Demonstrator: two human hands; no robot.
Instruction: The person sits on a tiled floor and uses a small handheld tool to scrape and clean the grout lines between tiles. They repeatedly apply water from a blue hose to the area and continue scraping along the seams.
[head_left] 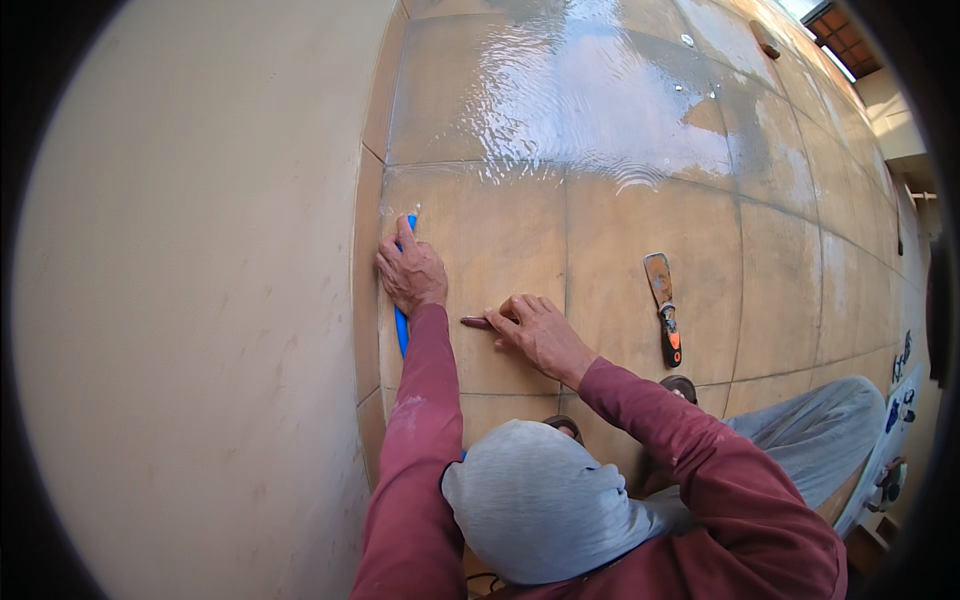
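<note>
My left hand grips a blue hose lying along the floor beside the wall's tile skirting, with a small splash at its upper end. To its right, my right hand rests low over a floor tile, fingers closed on a slim maroon object, whose far part is hidden under them. A scraper with a black and orange handle and a stained blade lies on the tiles right of that hand.
A plain wall fills the left side. Rippling water covers tiles ahead, with small white bits. My grey-clad knee and sandals are below. A pale board holding dark items and a brown block sit at right.
</note>
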